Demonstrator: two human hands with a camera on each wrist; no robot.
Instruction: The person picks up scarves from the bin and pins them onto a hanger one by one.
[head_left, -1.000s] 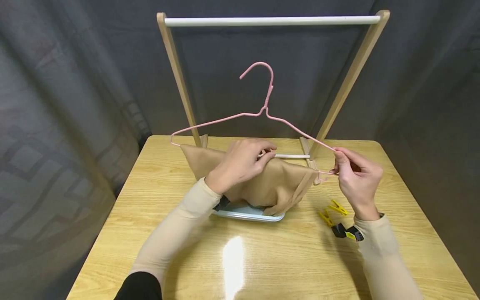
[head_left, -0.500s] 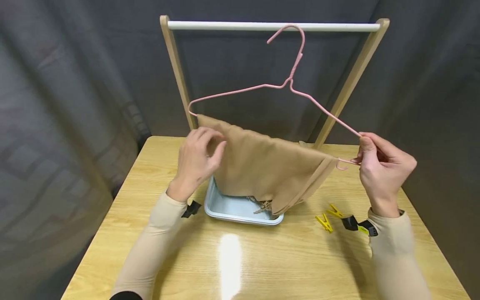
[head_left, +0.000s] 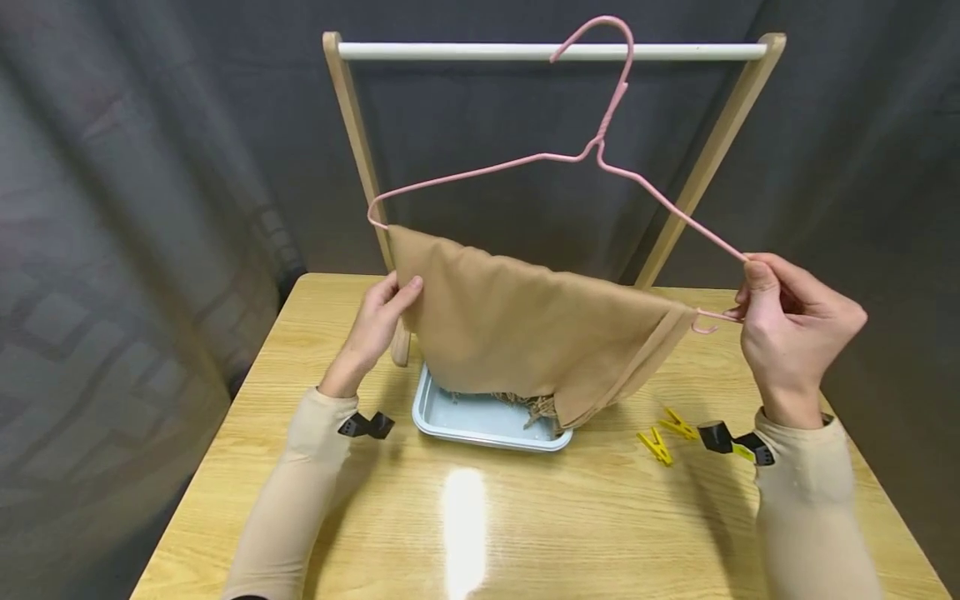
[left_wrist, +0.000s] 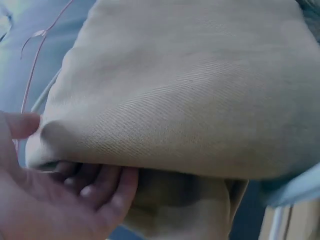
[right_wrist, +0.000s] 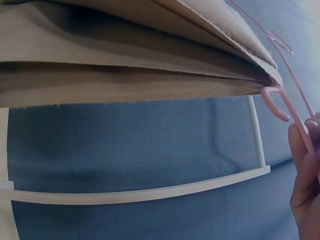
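Observation:
A tan scarf (head_left: pixel 517 325) hangs folded over the lower bar of a pink wire hanger (head_left: pixel 615 100), its fringe reaching into a light blue tray (head_left: pixel 487 439). At the scarf's left edge, my left hand (head_left: pixel 375 321) holds the cloth, thumb in front and fingers behind. In the left wrist view, the fingers (left_wrist: pixel 107 192) reach under a fold. My right hand (head_left: pixel 802 321) grips the hanger's right corner, pinching the pink wire (right_wrist: pixel 300 125). The hanger is tilted, its right end lower, and its hook overlaps the rack's white rail in the head view.
A wooden rack with a white rail (head_left: pixel 450 52) stands at the back of the wooden table (head_left: pixel 570 525). Two yellow clothespins (head_left: pixel 656 447) lie to the right of the tray. Dark grey curtains (head_left: pixel 150 208) surround the table.
The hanger and scarf have risen and shifted right with my right hand. My left hand has left the scarf's upper middle, moved left and down, and taken hold of its left edge.

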